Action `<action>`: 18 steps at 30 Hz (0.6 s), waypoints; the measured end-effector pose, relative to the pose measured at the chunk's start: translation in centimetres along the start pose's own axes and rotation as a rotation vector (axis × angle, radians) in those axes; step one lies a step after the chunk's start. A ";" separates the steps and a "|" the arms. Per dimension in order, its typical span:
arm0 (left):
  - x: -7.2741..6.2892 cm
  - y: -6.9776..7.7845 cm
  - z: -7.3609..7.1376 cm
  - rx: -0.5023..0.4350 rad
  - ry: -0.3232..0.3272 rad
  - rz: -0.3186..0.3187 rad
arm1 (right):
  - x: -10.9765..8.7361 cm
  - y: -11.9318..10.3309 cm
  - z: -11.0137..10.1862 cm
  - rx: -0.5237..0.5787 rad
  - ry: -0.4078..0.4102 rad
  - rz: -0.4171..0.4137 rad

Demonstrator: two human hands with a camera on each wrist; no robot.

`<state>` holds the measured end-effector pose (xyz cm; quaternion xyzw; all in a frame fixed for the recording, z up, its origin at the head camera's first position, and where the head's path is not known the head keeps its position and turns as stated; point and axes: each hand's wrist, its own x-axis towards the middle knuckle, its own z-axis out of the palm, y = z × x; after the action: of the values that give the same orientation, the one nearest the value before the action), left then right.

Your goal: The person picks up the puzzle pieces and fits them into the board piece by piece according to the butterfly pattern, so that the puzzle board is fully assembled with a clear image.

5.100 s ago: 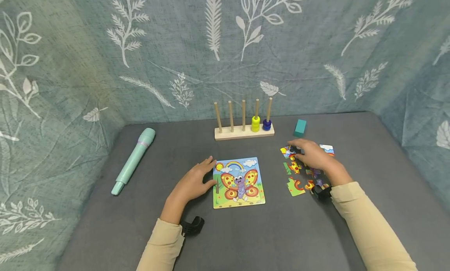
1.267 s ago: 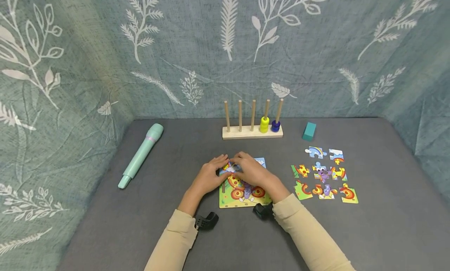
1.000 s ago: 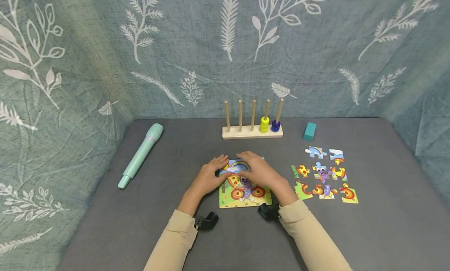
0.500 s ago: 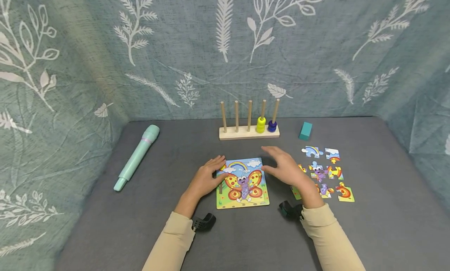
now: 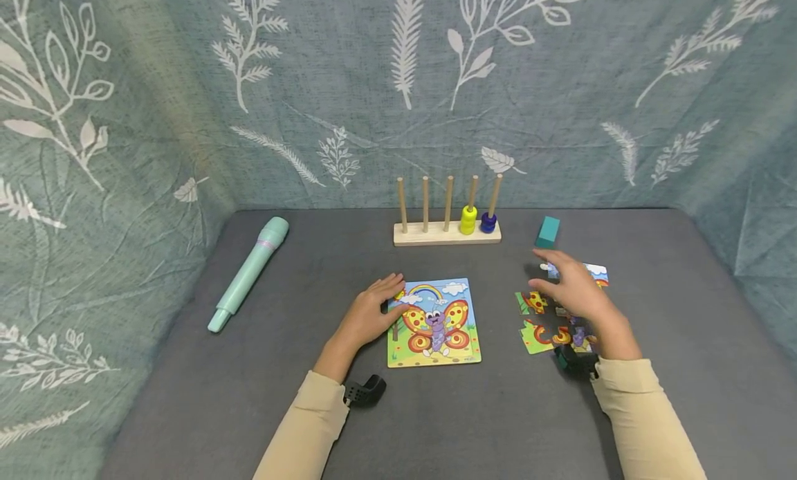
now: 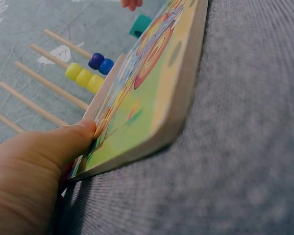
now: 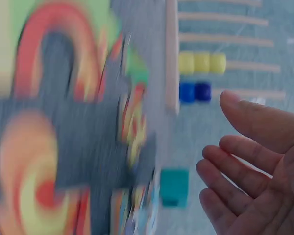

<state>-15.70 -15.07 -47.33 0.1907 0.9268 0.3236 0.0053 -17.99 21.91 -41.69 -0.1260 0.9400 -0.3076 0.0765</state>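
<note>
While the left hand (image 5: pixel 370 310) rests on the far left corner of the puzzle board (image 5: pixel 465 331), the right hand (image 5: pixel 574 288) is held above the loose puzzle pieces (image 5: pixel 537 337) to the right of the board. The two hands are well apart. The left thumb lies on the face of the board; the other left fingers extend along its far left corner, and their tips are partly hidden in the left wrist view. The right thumb and fingers stand apart from one another, with the palm partly visible in the right wrist view.

The board lies flat on the gray table (image 5: pixel 436 425) and shows a butterfly, a rainbow and clouds. The pieces lie spaced out to the right of the board; several are partly covered by the right hand, and those in the right wrist view are blurred.

Behind the board stands a wooden peg rack (image 5: pixel 429 238) with five upright pegs. Yellow beads (image 5: pixel 468 221) sit on the fourth peg from the left, and blue beads (image 5: pixel 488 223) on the fifth. A teal block (image 5: pixel 548 232) lies behind and to the right of the board. A mint-green stick (image 5: pixel 249 276) lies diagonally, well to its left. A leaf-patterned cloth (image 5: pixel 349 72) hangs behind the board and rack.
</note>
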 end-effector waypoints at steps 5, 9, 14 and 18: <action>0.1 -0.1 0.1 0.000 0.003 0.009 | -0.2 1.9 -1.2 -0.003 0.018 0.030; 0.1 -0.2 0.1 0.002 0.010 0.019 | -0.1 3.0 -2.1 -0.039 -0.001 0.070; 0.1 -0.2 0.1 -0.006 0.016 0.024 | 0.6 4.1 -2.7 -0.082 -0.044 0.116; 0.0 -0.2 0.1 -0.007 0.019 0.025 | 1.0 4.7 -2.8 -0.115 -0.058 0.113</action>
<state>-15.80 -15.14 -47.48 0.1992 0.9232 0.3286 -0.0070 -20.42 26.88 -42.31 -0.0857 0.9592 -0.2443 0.1137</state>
